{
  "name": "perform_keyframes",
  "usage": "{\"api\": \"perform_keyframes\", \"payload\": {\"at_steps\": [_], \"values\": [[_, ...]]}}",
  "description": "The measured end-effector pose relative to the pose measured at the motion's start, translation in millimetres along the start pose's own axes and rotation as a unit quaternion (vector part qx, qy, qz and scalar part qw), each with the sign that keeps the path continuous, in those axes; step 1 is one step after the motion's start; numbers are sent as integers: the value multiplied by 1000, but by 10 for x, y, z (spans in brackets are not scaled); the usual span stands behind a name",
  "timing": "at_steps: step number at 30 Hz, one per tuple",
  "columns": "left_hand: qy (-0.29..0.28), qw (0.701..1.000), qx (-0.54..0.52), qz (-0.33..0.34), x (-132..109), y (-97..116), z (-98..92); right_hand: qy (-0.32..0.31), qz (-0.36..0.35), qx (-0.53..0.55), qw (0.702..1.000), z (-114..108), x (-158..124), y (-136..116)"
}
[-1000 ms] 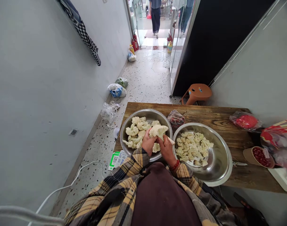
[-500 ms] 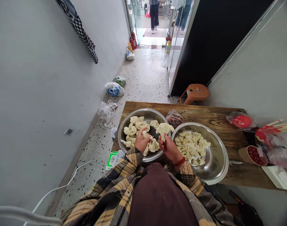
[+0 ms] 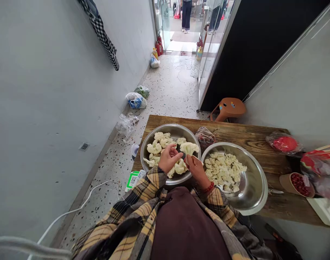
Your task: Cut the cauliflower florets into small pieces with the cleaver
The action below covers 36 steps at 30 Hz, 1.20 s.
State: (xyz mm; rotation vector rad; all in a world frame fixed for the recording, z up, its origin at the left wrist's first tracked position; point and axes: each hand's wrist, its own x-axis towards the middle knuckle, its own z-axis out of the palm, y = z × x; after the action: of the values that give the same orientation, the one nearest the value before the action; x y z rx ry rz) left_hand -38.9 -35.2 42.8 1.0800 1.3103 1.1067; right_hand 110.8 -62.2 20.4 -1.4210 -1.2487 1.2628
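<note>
Over the left steel basin (image 3: 143, 159), my right hand (image 3: 198, 171) grips a large cauliflower floret (image 3: 189, 147) by its stalk, crown upward. My left hand (image 3: 168, 159) is just left of that stalk, with thumb and fingers apart and no held thing visible. Part of its fingers blends with the pieces behind. Large cauliflower pieces (image 3: 154, 147) lie in the left basin, some hidden by my hands. The right steel basin (image 3: 258, 180) contains many smaller cauliflower pieces (image 3: 224, 169).
Both basins stand on a wooden table (image 3: 251, 139). A plastic bag of dark food (image 3: 205, 136) sits behind them. To the right are a cup of red pieces (image 3: 299, 184) and a red bagged item (image 3: 285, 143). An orange stool (image 3: 231, 107) stands beyond the table.
My left hand has shifted closer to the floret's stalk, its index finger no longer pointing up. My right hand still holds the floret. The whole view has swung slightly left.
</note>
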Motion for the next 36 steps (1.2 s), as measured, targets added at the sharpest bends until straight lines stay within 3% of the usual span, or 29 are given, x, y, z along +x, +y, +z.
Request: {"api": "perform_keyframes", "payload": {"at_steps": [6, 9, 11, 15, 18, 21, 24, 26, 30, 34, 36], "values": [[-13, 998, -47, -37, -6, 51, 167, -19, -111, -201, 973, 46, -36, 1], [-7, 998, -63, -28, -3, 68, 209, -19, -106, -187, 976, 64, -56, -9], [24, 997, -67, -28, -7, 70, 251, -11, -85, -137, 987, 75, -59, -16], [91, 992, -76, -39, -38, 42, 358, -33, 29, 83, 996, 106, -67, -18], [76, 988, -117, -58, -65, 51, 387, -92, 123, 236, 960, 124, -78, 1], [32, 981, -174, -75, -76, 115, 301, -146, 187, 364, 901, 89, -73, 19], [46, 971, -220, -81, -63, 184, 116, -153, 227, 466, 841, -16, -61, 8], [60, 968, -227, -84, -50, 210, -5, -142, 236, 486, 830, -99, -58, -17], [48, 974, -196, -105, -61, 222, -109, -130, 191, 430, 873, -200, -56, -83], [4, 979, -157, -130, -96, 214, -44, -75, 117, 278, 950, -183, -48, -130], [-13, 980, -141, -139, -106, 195, 14, -38, 95, 202, 974, -159, -48, -148]]}}
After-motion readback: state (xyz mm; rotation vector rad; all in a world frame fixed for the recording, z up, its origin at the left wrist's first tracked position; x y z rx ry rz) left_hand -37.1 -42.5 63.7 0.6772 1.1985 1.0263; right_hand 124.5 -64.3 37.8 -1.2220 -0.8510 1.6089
